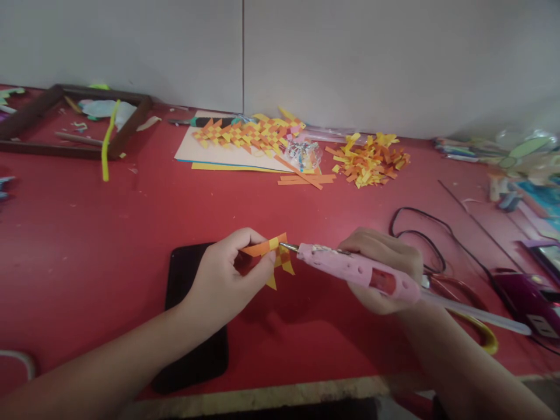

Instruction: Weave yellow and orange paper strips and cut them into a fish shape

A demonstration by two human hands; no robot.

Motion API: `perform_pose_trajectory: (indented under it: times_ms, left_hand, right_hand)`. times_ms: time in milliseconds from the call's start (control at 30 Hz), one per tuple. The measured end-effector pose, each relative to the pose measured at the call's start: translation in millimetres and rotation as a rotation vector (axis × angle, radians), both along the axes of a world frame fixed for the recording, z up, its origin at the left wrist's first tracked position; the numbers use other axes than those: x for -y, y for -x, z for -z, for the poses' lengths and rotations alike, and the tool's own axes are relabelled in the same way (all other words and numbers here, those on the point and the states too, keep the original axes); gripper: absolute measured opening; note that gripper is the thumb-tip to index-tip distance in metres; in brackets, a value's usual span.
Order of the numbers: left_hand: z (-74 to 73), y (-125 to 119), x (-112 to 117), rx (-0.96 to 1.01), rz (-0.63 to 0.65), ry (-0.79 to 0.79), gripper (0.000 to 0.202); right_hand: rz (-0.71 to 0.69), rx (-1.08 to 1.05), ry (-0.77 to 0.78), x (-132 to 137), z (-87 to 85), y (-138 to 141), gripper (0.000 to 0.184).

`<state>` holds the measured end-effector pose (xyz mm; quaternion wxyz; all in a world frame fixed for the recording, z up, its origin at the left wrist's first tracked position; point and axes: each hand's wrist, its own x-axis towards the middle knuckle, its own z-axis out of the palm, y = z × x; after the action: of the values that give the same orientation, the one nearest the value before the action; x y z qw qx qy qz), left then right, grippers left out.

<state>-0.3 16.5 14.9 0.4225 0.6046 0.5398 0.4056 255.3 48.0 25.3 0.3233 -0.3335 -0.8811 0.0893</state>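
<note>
My left hand [227, 280] pinches a small woven piece of orange and yellow paper strips [275, 256] just above the red table [109, 233]. My right hand [380, 262] is wrapped around a pink glue gun [359, 273]. Its metal tip touches the right side of the paper piece. A clear glue stick [476, 315] pokes out of the gun's back end to the right.
A black phone [192, 344] lies under my left wrist. Woven strips on cream paper [236, 146] and a heap of cut strips [370, 160] lie at the back. A wooden frame [70, 122] sits far left. Scissors [468, 309], a black cord [420, 233] and clutter lie at right.
</note>
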Motion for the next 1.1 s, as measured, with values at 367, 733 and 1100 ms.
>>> perform_pose_trajectory:
  times_ms: [367,733,1100]
  left_hand:
    - [-1.8,1.5,2.3,-0.062,0.002,-0.044,0.012]
    - [-1.4,1.4,0.8,-0.099,0.012,-0.074,0.011]
    - [-2.1,2.0,1.0,-0.115,0.023,-0.058,0.013]
  right_hand:
    - [-0.005,0.004,0.003,0.1,0.0,-1.6,0.01]
    - [0.023,0.027,-0.014,0.7,-1.1,-0.1,0.008]
    - [0.193,0.171,-0.099,-8.0,-1.0,-12.2,0.004]
